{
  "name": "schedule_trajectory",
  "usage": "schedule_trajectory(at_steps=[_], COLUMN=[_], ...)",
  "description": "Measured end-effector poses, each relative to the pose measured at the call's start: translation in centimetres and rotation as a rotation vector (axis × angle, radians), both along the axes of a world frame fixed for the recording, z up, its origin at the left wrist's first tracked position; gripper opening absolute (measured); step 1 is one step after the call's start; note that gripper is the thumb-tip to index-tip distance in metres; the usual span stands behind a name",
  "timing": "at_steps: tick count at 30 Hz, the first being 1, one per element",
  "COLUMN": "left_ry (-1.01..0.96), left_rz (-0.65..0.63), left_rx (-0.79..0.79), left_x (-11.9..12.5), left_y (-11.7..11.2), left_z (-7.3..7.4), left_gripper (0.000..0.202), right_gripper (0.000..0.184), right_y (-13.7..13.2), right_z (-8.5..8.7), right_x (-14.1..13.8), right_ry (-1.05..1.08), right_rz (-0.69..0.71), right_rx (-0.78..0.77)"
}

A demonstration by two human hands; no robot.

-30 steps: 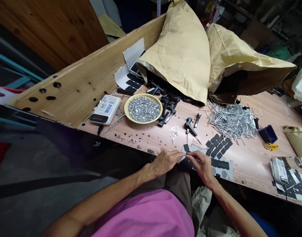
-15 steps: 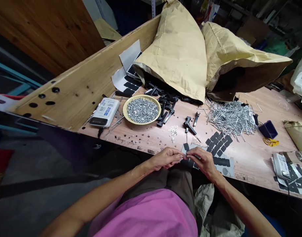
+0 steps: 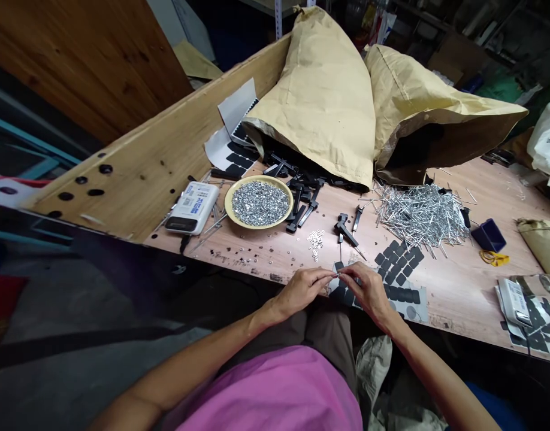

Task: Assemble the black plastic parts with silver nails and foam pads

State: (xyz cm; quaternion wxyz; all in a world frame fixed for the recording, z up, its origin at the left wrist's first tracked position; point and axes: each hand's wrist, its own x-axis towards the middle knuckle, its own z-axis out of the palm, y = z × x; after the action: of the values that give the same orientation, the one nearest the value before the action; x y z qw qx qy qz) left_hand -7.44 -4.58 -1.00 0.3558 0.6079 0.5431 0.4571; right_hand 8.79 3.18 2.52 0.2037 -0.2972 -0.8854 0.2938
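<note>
My left hand (image 3: 305, 286) and my right hand (image 3: 363, 288) meet fingertip to fingertip over the front edge of the table. Both are closed in a pinch; whatever small piece lies between the fingertips is mostly hidden. Under and beside my right hand is a backing sheet (image 3: 419, 306) with black pads (image 3: 399, 261) on it. Just beyond the hands lie black plastic parts (image 3: 345, 229) with metal rods. A small heap of washers (image 3: 316, 239) sits a little to their left.
A yellow bowl (image 3: 229, 211) holds many small metal pieces. Metal rods (image 3: 425, 215) are piled to the right, near a dark blue box (image 3: 488, 235). Two large paper sacks (image 3: 329, 96) (image 3: 414, 90) stand behind. A white power bank (image 3: 193, 206) lies left, beside a wooden board (image 3: 135, 173).
My hands have risen slightly, and their fingertips have drawn closer together. The thin metal piece seen between them earlier is now largely covered. The camera view has shifted slightly.
</note>
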Motion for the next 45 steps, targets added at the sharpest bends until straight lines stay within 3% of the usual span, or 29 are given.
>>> schedule_trajectory(at_steps=[9,13,17,21,23,25,31,33,38,45], left_ry=[0.051,0.134,0.431,0.596,0.523,0.322,-0.500,-0.642,-0.796,-0.666], left_rz=[0.016,0.014,0.007,0.019,0.018,-0.002,-0.292,-0.315,-0.322,-0.226], left_rx=[-0.002,0.083,0.315,0.469,0.426,0.282,-0.534,-0.680,-0.729,-0.546], left_x=[0.0,0.0,-0.3,-0.6,-0.6,-0.5,-0.3,-0.4,-0.3,0.2], left_y=[-0.6,-0.8,-1.1,-1.3,-1.3,-1.2,-0.7,-0.7,-0.4,-0.3], left_z=[-0.2,-0.2,-0.6,-0.9,-0.7,-0.3,1.0,1.2,1.3,1.2], left_gripper=[0.024,0.025,0.029,0.033,0.033,0.033,0.050,0.057,0.057,0.061], right_gripper=[0.032,0.032,0.031,0.023,0.019,0.020,0.030,0.031,0.027,0.029], right_y=[-0.3,0.1,-0.3,-1.3,-1.4,-1.2,-0.1,0.0,-0.3,-0.8], right_z=[-0.6,-0.6,-0.2,0.2,0.5,0.8,1.4,1.5,1.7,1.5], right_x=[-0.4,-0.2,0.3,0.5,0.5,0.7,1.9,2.1,1.9,1.4], right_ry=[-0.194,-0.186,-0.169,-0.080,-0.030,-0.002,-0.086,-0.100,-0.019,0.060], right_rz=[0.119,0.193,0.202,0.115,0.105,0.147,0.343,0.362,0.235,0.003], right_rx=[0.264,0.173,0.172,-0.055,-0.063,0.028,0.193,0.184,0.016,-0.174])
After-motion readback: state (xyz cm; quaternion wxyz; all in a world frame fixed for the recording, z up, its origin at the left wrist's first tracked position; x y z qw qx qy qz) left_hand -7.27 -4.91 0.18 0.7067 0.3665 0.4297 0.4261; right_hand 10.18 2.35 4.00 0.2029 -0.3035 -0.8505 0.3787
